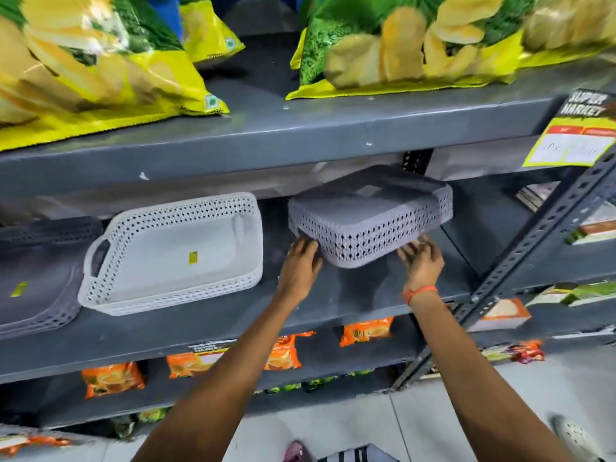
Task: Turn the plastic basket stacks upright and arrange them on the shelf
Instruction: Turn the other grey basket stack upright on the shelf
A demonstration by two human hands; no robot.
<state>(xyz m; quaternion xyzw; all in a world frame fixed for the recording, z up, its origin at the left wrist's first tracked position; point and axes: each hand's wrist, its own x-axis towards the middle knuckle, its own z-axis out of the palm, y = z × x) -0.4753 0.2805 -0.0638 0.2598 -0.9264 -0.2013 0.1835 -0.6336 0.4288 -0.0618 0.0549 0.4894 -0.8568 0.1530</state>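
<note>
A grey plastic basket stack (370, 215) lies upside down on the middle shelf (200, 331), its near edge raised off the shelf board. My left hand (300, 261) grips the stack's near left corner from below. My right hand (421, 258) holds its near right edge, fingers under the rim. To the left a white basket stack (173, 248) stands upright with a yellow sticker inside. At the far left a dark grey basket stack (36, 271) also sits upright, partly cut off by the frame edge.
Large yellow and green bags (100, 61) fill the shelf above, whose board hangs low over the baskets. A slotted metal upright (540, 241) slants at the right. Orange packets (113, 378) line the shelf below. A price tag (573, 135) hangs top right.
</note>
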